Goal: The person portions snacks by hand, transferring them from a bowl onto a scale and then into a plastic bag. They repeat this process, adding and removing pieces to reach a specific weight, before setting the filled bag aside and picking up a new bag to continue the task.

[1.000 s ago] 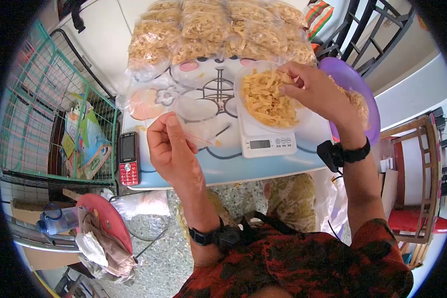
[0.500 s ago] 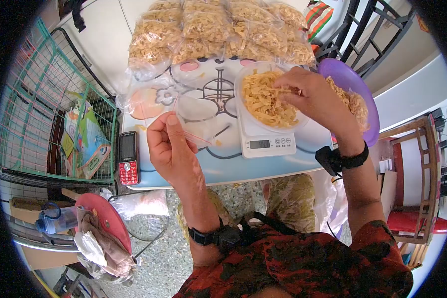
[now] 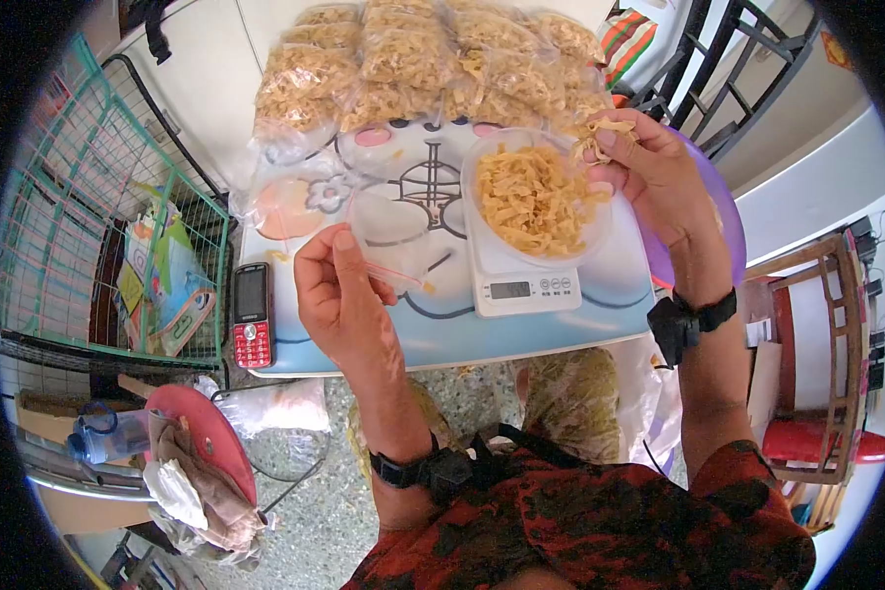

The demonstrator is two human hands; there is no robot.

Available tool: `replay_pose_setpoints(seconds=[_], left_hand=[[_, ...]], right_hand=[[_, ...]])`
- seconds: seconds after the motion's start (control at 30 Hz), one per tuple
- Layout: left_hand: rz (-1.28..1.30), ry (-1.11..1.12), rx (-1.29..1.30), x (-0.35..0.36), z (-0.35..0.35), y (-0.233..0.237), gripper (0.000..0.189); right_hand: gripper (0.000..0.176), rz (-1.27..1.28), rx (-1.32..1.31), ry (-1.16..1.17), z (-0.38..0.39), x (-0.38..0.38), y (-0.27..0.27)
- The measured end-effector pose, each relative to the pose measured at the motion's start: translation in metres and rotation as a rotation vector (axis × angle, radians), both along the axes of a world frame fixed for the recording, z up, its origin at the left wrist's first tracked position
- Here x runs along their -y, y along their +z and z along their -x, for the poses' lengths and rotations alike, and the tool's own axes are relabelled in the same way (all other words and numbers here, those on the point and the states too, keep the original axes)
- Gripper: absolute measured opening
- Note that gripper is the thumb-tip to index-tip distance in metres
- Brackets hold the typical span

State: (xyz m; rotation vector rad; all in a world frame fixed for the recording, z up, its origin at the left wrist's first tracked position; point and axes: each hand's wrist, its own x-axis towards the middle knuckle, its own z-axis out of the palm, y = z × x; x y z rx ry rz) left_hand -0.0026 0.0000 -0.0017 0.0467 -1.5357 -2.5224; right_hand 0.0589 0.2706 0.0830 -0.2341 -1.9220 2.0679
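My left hand pinches the edge of a clear plastic bag that lies over the table's left part. My right hand holds a bunch of yellowish dried strips above the right rim of a clear bowl. The bowl contains a heap of similar strips and rests on a white kitchen scale, whose display digits are too small to read. Behind my right hand and forearm, a purple basin is partly hidden; its contents are covered by my arm.
Several filled clear bags are stacked at the table's back. A red and black phone lies at the left edge of the table. Left is a green wire cage; a red stool with cloths and a bottle stands lower left.
My right hand has moved from over the bowl's strips rightward to its rim, lifting a bunch of strips. My left hand has barely moved.
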Motion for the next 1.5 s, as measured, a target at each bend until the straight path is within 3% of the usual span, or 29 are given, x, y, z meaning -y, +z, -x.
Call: replay_pose_setpoints(seconds=[0.17,0.27,0.43,0.63,0.73,0.83,1.03,1.23,1.33,1.43,1.5], left_hand=[[0.029,-0.025,0.001,0.003,0.001,-0.002,0.019],[0.036,-0.02,0.015,0.004,-0.002,0.001,0.019],[-0.033,-0.048,0.032,0.009,-0.001,0.002,0.017],[-0.07,-0.12,0.042,0.016,0.001,-0.004,0.016],[-0.059,-0.127,0.004,0.01,0.001,-0.007,0.016],[-0.034,-0.096,0.027,0.013,0.002,-0.005,0.017],[-0.038,-0.078,0.044,0.02,0.005,-0.009,0.017],[-0.032,-0.122,-0.009,0.013,-0.001,-0.003,0.016],[-0.036,-0.083,0.024,0.016,-0.001,0.002,0.015],[-0.068,-0.031,0.055,0.02,0.003,0.0,0.015],[-0.087,-0.046,0.041,0.018,0.002,0.001,0.015]], right_hand=[[0.023,0.072,-0.059,0.078,-0.003,0.049,0.01],[0.02,-0.096,0.001,0.116,0.002,0.098,0.017],[0.014,-0.336,-0.061,0.245,0.028,0.148,-0.019],[0.023,-0.981,-0.159,0.28,0.046,0.156,-0.044],[0.026,-1.191,0.056,0.371,0.053,0.16,-0.034],[0.025,-1.131,0.048,0.381,0.054,0.163,-0.03],[0.023,-0.677,-0.062,0.293,0.045,0.165,-0.031],[0.02,-1.173,0.202,0.595,0.05,0.162,-0.034],[0.019,-1.18,-0.122,0.42,0.046,0.161,-0.041],[0.02,-0.882,-0.053,0.349,0.042,0.162,-0.031],[0.02,-0.83,0.043,0.461,0.04,0.163,-0.025]])
